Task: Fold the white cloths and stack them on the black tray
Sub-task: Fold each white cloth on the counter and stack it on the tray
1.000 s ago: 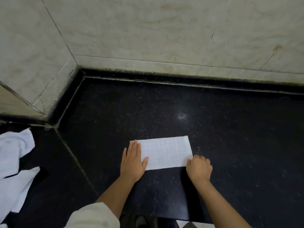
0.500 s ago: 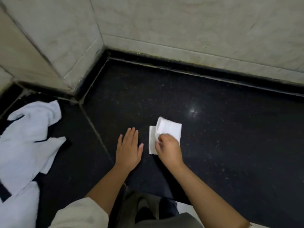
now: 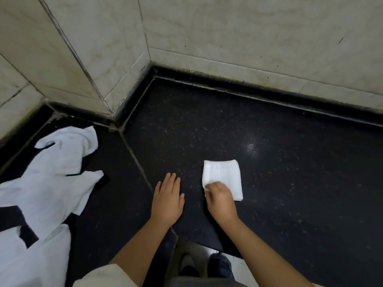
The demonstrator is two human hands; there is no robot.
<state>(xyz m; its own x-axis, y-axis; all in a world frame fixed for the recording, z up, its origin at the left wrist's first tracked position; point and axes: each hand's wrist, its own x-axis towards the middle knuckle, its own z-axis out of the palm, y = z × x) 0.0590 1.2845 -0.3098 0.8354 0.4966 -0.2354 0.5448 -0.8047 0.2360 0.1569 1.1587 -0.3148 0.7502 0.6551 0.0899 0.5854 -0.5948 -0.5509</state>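
Observation:
A small folded white cloth (image 3: 222, 176) lies as a neat square on the black speckled counter (image 3: 290, 183). My right hand (image 3: 219, 196) rests on its near left corner, with the fingers pinched on the cloth's edge. A hand's width to the left of the cloth, my left hand (image 3: 168, 198) lies flat on the counter with its fingers apart, holding nothing. A pile of loose, unfolded white cloths (image 3: 47, 183) covers the counter at the far left. No black tray can be told apart from the dark surface.
Cream tiled walls (image 3: 228, 38) close off the counter at the back and form a jutting corner at the left. A grout seam (image 3: 136, 160) runs diagonally past my left hand. The counter's front edge, the floor and shoes (image 3: 207, 266) show below.
My right hand folded the long cloth strip over to the left into a small square. My left hand came off the cloth and lies beside it. The view has swung left.

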